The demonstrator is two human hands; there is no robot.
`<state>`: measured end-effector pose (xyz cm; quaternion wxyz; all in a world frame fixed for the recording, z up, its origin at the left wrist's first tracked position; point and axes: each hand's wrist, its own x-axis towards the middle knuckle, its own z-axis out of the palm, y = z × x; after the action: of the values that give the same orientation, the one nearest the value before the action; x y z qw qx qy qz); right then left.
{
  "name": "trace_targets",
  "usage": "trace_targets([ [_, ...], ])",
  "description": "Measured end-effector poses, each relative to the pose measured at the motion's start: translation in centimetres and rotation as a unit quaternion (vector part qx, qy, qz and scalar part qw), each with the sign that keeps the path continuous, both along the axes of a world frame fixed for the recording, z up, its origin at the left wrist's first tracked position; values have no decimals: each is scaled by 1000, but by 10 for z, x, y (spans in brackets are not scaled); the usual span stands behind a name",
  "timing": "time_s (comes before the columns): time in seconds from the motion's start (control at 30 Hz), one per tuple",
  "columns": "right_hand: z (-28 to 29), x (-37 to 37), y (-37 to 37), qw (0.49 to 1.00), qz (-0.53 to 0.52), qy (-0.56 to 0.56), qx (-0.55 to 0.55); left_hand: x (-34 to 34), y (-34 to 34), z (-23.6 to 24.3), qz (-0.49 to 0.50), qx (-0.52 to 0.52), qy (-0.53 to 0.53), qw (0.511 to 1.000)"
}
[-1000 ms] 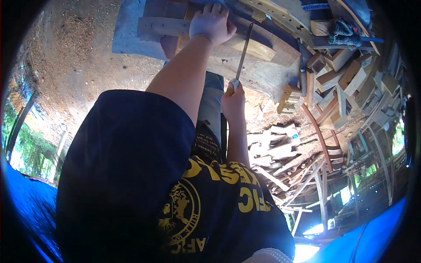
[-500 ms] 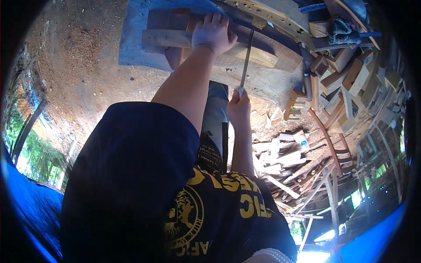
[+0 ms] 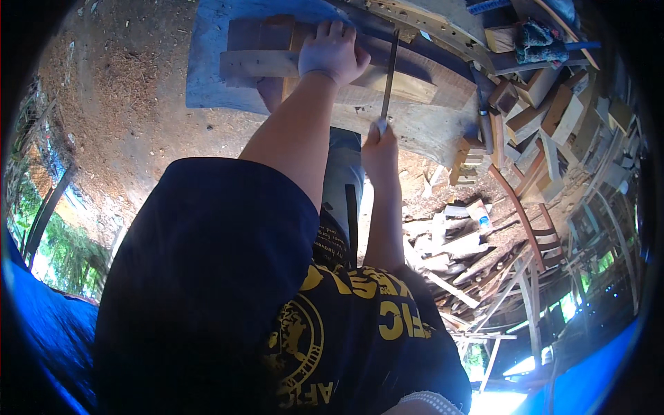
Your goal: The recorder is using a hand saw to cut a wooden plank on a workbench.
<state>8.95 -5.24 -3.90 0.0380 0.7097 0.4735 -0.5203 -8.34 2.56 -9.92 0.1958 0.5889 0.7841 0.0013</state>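
Note:
My left hand (image 3: 332, 54) presses down on a pale wooden strip (image 3: 259, 63), its fingers curled over the far side. Beside and beyond that strip lie darker boards (image 3: 277, 34), all on a bluish-grey work surface (image 3: 204, 86). My right hand (image 3: 382, 153), fingers closed, grips the pale handle of a long narrow metal tool (image 3: 391, 79). Its blade lies across the wood to the right of my left hand and points away from me. Seen almost edge-on, it could be a saw or a file; I cannot tell which.
A dark-headed tool with a wooden handle (image 3: 486, 131) rests at the bench's right end. Beyond are stacked wood offcuts (image 3: 529, 121) and a bundled cloth (image 3: 538, 47). A curved wooden frame (image 3: 529, 225) and a scrap pile (image 3: 456, 242) lie lower right; sawdust (image 3: 131, 69) covers ground at left.
My right hand has pushed the narrow tool forward, away from me, along its length. My left hand stays on the wood, with only a slight shift in the view.

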Motion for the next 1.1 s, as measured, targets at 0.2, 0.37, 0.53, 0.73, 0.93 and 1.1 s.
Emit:
trace_targets([
  [0.2,4,-8,-4,999,-3,-6,47,0,2,4,-2,-21,5,1000],
  [0.37,10,4,-23,1000,-18,-18,12,-1,2,7,0,-35,-6,999],
  [0.53,-4,-11,3,999,-19,-6,43,6,3,2,5,46,-3,999],
  [0.73,8,4,-25,1000,-2,-1,30,0,-4,-1,20,54,6,998],
  [0.93,2,-8,-3,998,16,-33,56,3,2,3,5,49,-4,999],
  [1.1,20,26,-43,999,27,-15,33,-1,3,5,11,3,-6,1000],
])
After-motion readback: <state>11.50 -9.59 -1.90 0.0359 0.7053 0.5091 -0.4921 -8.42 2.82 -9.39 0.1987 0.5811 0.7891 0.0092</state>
